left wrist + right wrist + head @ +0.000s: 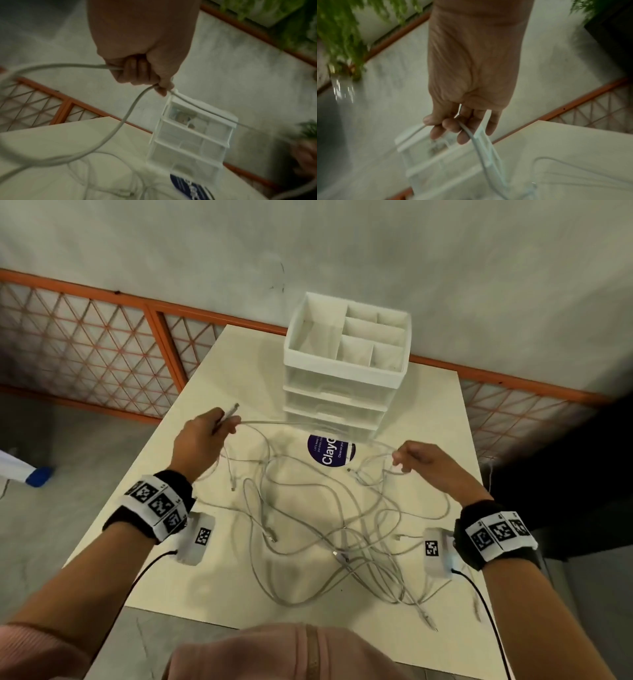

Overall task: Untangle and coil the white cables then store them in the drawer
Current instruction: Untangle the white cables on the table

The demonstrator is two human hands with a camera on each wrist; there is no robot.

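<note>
Several white cables (318,518) lie tangled across the cream table (191,583). My left hand (219,422) is raised at the left and grips one white cable near its plug end (232,409); its fingers (137,73) curl round two strands. That cable (308,424) runs taut across to my right hand (407,458), which pinches it between thumb and fingers (452,125). Behind the hands stands the white drawer unit (342,402), its three drawers closed.
The drawer unit's top tray (298,350) has empty compartments. A round purple sticker (330,453) sits on the table before the unit. An orange-framed mesh fence (102,344) runs behind the table. Cable ends hang over the near right edge (431,625).
</note>
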